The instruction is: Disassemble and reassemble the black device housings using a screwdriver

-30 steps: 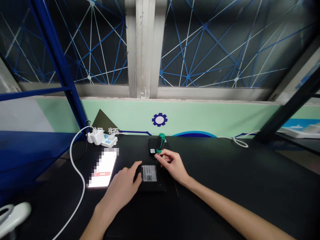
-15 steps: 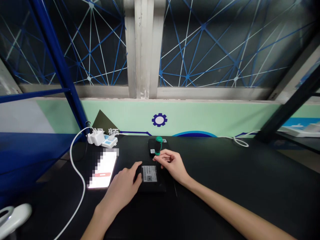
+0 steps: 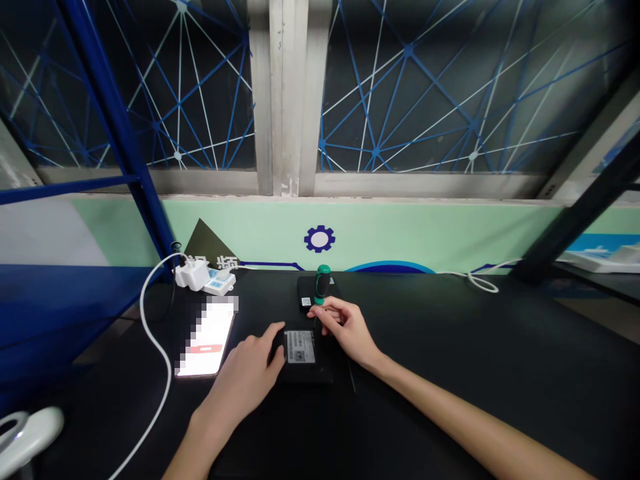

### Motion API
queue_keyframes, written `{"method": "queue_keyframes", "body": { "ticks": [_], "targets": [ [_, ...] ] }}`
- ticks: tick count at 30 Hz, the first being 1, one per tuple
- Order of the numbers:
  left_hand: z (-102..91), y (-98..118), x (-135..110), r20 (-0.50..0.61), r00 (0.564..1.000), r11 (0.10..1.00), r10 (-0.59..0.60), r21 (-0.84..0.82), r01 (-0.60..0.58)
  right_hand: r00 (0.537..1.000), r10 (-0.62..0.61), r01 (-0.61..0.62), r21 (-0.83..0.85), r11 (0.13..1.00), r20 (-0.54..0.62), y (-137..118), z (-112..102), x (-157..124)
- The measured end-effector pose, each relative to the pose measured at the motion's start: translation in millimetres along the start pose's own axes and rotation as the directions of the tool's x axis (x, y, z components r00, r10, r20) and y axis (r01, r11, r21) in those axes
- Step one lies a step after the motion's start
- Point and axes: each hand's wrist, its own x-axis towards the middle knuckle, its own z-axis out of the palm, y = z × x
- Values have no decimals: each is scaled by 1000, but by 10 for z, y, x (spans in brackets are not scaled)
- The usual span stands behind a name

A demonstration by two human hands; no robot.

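A flat black device with a white label lies on the black table. My left hand rests on its left edge, fingers curled against it. My right hand pinches the shaft of a green-and-black screwdriver, which stands upright at the device's far edge. A second small black device lies just behind the screwdriver.
A lit phone lies left of the device. A white charger and cable sit at the back left beside a blue frame post. Another white cable lies at the back right. A white object shows at the bottom left.
The screwdriver's handle tilted slightly left and has come back upright. Both hands stay where they were.
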Motion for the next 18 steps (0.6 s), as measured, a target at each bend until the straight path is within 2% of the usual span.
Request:
{"method": "queue_keyframes", "body": {
  "ticks": [18],
  "targets": [
    [8, -4, 0, 9, 1000, 1000, -15, -3, 15, 998, 54, -54, 29, 998, 12, -35, -36, 49]
  ]
}}
